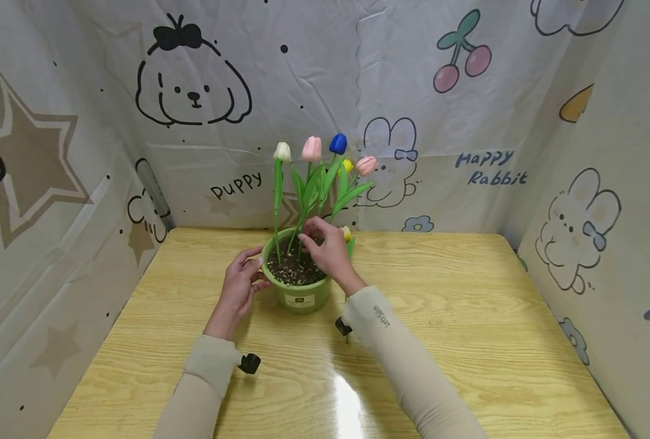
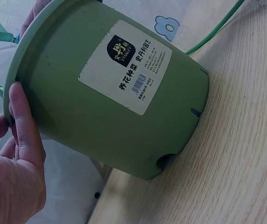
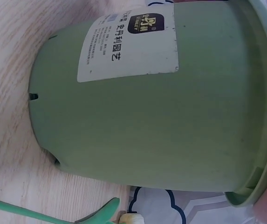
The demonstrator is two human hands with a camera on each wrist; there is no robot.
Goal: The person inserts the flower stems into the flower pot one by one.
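A green flower pot [image 1: 297,299] with dark soil stands upright on the table, its white label also showing in the left wrist view. My left hand [image 1: 239,283] holds the pot's left rim, fingers against the outer wall in the left wrist view. Over the soil, my right hand [image 1: 327,250] pinches a tulip stem between thumb and fingers; the exact contact is partly hidden. Artificial tulips rise from the pot: a white tulip [image 1: 282,152], a pink tulip [image 1: 312,149], a blue tulip [image 1: 338,144], a yellow tulip [image 1: 348,166] and another pink tulip [image 1: 366,165].
To the right of the pot, partly under my right forearm, a loose tulip with a pale yellow-white head [image 1: 346,233] lies on the wooden table [image 1: 440,305]. Its green stem [image 3: 30,214] shows in the right wrist view. Printed cloth [image 1: 314,73] hangs behind and at both sides.
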